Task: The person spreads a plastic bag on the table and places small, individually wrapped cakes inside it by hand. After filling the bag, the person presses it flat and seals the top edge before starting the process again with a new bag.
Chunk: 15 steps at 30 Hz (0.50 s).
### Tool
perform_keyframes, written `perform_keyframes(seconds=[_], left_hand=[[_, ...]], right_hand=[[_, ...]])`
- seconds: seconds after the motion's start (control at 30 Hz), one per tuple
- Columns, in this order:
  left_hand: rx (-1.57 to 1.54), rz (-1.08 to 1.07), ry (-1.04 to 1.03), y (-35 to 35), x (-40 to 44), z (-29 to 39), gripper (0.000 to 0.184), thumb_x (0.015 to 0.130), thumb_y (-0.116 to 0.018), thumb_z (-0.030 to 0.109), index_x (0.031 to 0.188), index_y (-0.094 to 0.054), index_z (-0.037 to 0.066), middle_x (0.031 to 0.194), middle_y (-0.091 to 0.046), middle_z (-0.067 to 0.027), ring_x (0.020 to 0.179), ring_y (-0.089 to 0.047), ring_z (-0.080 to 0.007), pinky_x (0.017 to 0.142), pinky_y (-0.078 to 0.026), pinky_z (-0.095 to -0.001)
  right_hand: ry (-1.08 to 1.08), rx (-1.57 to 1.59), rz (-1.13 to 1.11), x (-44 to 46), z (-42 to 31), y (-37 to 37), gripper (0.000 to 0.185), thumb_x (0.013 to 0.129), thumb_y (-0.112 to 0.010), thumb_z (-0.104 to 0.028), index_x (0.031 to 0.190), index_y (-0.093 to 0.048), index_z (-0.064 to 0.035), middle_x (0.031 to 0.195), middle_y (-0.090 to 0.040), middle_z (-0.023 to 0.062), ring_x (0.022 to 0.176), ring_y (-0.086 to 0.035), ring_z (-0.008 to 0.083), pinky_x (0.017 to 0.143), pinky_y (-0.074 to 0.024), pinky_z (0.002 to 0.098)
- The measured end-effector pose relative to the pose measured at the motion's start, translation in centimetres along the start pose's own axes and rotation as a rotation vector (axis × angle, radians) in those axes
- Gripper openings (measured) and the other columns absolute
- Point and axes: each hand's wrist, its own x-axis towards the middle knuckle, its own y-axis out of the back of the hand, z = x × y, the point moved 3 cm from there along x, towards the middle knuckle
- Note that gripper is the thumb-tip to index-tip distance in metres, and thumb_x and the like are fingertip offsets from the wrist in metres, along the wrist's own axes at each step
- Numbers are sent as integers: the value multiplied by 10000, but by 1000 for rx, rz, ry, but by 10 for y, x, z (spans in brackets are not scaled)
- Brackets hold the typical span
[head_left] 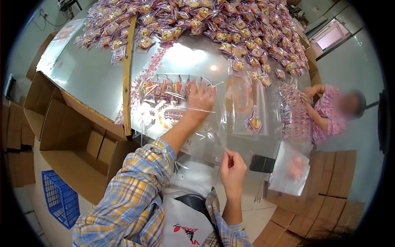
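Observation:
My left hand is inside a large clear plastic bag, its fingers curled over the right end of a row of wrapped pastries. The pastries stand side by side in small clear wrappers with purple edges. Closer to my body, my right hand is closed in a pinch on the edge of the bag's mouth. Its film stretches between my two hands. Right of the bag, a single wrapped pastry lies on another flat clear bag with orange print.
A big heap of wrapped pastries covers the table's far side. A wooden strip crosses the left. At right are a phone, stacked bags, rowed packets and a co-worker. Cardboard boxes and a blue crate stand left.

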Motion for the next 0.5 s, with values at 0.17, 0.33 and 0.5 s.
perform_keyframes(seconds=[0.17, 0.33, 0.5], left_hand=[[-19, -285, 41, 0, -5, 4, 402, 899, -633, 206, 1238, -684, -4, 1327, -675, -163, 1358, -540, -376, 1217, -232, -666], [-114, -69, -12, 44, -16, 21, 408, 878, -659, 175, 1221, -668, -48, 1308, -671, -185, 1278, -589, -367, 1188, -340, -575], [-532, -110, 134, 131, -74, 2, 387, 808, -708, 18, 1192, -668, -1, 1259, -676, -193, 1197, -595, -412, 1083, -446, -488]], right_hand=[[-89, 74, 29, -12, -6, 7, 105, 901, -724, -12, 1002, -728, 14, 763, -665, 143, 651, -651, 223, 618, -539, 329], [303, -166, 158, -18, -38, 22, 209, 868, -709, 36, 1074, -701, 0, 901, -598, 109, 768, -574, 231, 718, -500, 329], [540, 273, -318, -50, -96, 5, 353, 869, -642, 47, 1220, -646, 6, 1015, -629, 170, 952, -603, 376, 910, -500, 415]])
